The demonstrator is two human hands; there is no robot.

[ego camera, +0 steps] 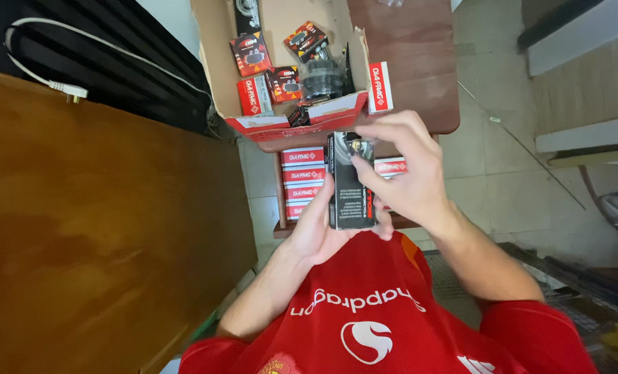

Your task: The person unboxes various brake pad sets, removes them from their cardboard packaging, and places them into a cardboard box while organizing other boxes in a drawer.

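Two bare hands met over a small upright black cardboard packet, held just above the red shirt of the person wearing the camera. The left hand cradled the packet from below and behind, its fingers curled around the lower left edge. The right hand came over the top, thumb and fingertips closed on the packet's upper end, where a small clear window showed.

The step in hand looked like the opening or checking of that upper end. A next move there would seem to call for a steady left grip while the right fingertips worked the flap, which was hidden beneath them.

Beyond the hands stood an open brown cardboard box of red and black packets on a dark wooden table, with stacked red and white boxes on the shelf below.
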